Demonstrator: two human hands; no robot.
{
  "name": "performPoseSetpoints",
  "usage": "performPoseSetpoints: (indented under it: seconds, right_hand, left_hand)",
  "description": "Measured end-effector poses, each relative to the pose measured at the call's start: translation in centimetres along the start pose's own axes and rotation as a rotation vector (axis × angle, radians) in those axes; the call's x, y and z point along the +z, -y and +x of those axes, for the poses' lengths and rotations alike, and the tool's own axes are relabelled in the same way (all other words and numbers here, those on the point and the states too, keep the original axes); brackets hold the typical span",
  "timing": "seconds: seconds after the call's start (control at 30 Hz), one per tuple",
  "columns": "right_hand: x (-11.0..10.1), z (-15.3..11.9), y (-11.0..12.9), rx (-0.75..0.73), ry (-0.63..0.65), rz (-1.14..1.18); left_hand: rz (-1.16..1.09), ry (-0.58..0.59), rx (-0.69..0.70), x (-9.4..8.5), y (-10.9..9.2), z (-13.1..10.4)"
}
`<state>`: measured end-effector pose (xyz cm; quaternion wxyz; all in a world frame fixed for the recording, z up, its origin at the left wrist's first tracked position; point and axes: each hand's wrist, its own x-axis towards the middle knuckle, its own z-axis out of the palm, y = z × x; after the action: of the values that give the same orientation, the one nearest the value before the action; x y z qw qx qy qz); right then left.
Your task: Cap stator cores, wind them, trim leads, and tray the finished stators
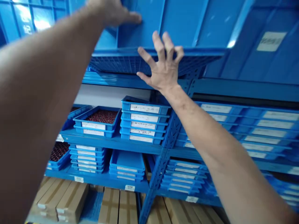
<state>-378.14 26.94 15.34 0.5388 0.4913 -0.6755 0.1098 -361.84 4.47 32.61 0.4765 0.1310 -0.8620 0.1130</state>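
A large blue plastic crate (179, 25) fills the upper middle, with its gridded underside showing over a shelf beam. My left hand (114, 14) lies against the crate's side at the top edge of the picture. One of its digits stretches to the right along the plastic; the others are cut off or hidden. Lower down, my right hand (164, 65) is open with fingers spread. Its fingertips lie at the crate's bottom edge, and its palm is in front of the underside. Whether the palm touches is unclear.
Blue metal racking (158, 171) runs across the view. Stacked, labelled trays (144, 124) stand on its shelves, and one tray holds dark red pieces (102, 116). Long cardboard boxes (108, 205) lie at the bottom. Another blue crate (252, 59) stands at upper right.
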Motion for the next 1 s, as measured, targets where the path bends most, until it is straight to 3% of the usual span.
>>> performPoseSetpoints:
  seconds: [0.07,0.23,0.33,0.47,0.6,0.77,0.83,0.9,0.93,1.0]
  right_hand:
    - [2.8,-0.1,-0.1,0.022,0.071,0.007]
    - [8.5,-0.7,-2.3,0.145,0.020,0.019]
    - [11.2,0.1,-6.1,0.192,-0.049,0.021]
    - [15.0,0.5,-10.0,0.219,-0.174,-0.018]
    - [18.4,0.5,-11.1,0.197,-0.168,0.022]
    - [20.2,2.3,-13.4,0.176,-0.174,0.034]
    - [20.6,1.7,-13.4,0.178,-0.204,0.031]
    - [21.0,-1.0,-10.9,0.157,-0.209,0.082]
    - [21.3,-3.2,-8.4,0.135,-0.195,0.129]
    - [21.7,-8.5,-1.5,0.101,-0.141,0.269]
  left_hand:
    - [-0.080,0.047,-0.097,3.5,0.0,-2.7]
    - [-0.101,0.051,0.033,15.6,4.5,-10.2]
    - [-0.170,-0.065,0.156,21.7,7.2,-11.2]
    - [-0.167,-0.186,0.194,26.9,8.3,-9.8]
    - [-0.134,-0.168,0.194,29.5,9.2,-8.9]
    - [-0.094,-0.113,0.205,30.5,10.7,-7.2]
    - [-0.071,-0.119,0.175,31.3,9.9,-8.6]
    - [-0.021,-0.091,0.100,32.1,8.2,-13.8]
    - [0.026,-0.044,0.049,32.1,7.0,-18.1]
    - [0.126,0.092,-0.006,30.8,4.9,-29.4]
